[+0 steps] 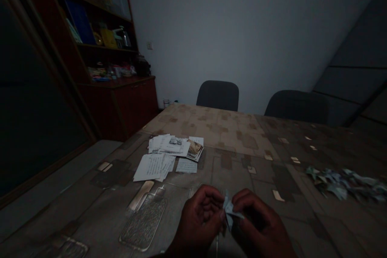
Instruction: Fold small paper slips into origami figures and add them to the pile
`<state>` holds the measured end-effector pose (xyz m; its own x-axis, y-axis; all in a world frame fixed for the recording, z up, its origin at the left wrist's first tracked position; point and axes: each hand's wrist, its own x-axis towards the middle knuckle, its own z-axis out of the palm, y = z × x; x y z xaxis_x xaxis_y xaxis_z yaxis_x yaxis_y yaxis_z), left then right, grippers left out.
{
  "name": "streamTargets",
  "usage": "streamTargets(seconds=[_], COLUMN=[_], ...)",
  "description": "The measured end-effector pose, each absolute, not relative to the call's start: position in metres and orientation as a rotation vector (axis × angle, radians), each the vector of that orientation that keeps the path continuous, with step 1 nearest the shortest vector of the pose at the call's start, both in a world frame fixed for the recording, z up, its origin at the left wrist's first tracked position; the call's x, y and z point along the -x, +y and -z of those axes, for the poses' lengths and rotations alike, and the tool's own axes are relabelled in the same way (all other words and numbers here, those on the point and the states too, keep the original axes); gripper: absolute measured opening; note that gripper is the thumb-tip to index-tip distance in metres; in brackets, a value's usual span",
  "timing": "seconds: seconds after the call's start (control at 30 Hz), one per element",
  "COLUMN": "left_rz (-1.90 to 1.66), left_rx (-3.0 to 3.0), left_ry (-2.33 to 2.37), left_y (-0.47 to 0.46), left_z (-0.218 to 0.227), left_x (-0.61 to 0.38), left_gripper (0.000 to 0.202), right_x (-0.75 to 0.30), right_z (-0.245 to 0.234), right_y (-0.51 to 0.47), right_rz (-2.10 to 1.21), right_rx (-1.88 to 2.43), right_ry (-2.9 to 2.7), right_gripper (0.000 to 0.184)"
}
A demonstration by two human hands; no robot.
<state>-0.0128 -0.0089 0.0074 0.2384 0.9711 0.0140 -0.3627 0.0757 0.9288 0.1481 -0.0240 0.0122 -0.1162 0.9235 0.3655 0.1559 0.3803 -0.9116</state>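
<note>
Between my two hands, low in the head view, is a small folded paper piece [229, 211], pale blue-white with pointed ends, perhaps a paper crane. My left hand [201, 217] pinches its left side between thumb and forefinger, the other fingers curled. On the other side, my right hand [260, 221] grips it with thumb and fingertips. Both hands are just above the patterned tablecloth [181, 197]. A pile of similar folded papers [344, 183] lies to the right on the table. Ahead and to the left are printed cards and sheets [173, 145], with handwritten-looking sheets [151, 167] nearer me.
Two dark chairs [217, 94] stand at the far side of the table, against a pale wall. At the left is a reddish-brown cabinet [121, 105] with shelves of household items, including a blue folder [79, 20]. The room is dim.
</note>
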Motion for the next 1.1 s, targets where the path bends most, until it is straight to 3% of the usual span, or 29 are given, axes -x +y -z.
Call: streamTargets(seconds=[0.57,1.1], left_rz=[-1.096,-1.102], left_rx=[-1.024,-1.033], left_ry=[0.870,0.790], left_y=[-0.008,-0.007], left_z=[-0.010,-0.007], left_x=[0.013,0.015], left_gripper=[0.019,0.026], right_x=[-0.145,-0.138], right_z=[-0.009,-0.013], right_y=[-0.028,-0.030], right_rz=[-1.015,-1.081], right_rx=[1.204,1.174], right_ry=[-1.430,-1.265], right_gripper=[0.025,0.024])
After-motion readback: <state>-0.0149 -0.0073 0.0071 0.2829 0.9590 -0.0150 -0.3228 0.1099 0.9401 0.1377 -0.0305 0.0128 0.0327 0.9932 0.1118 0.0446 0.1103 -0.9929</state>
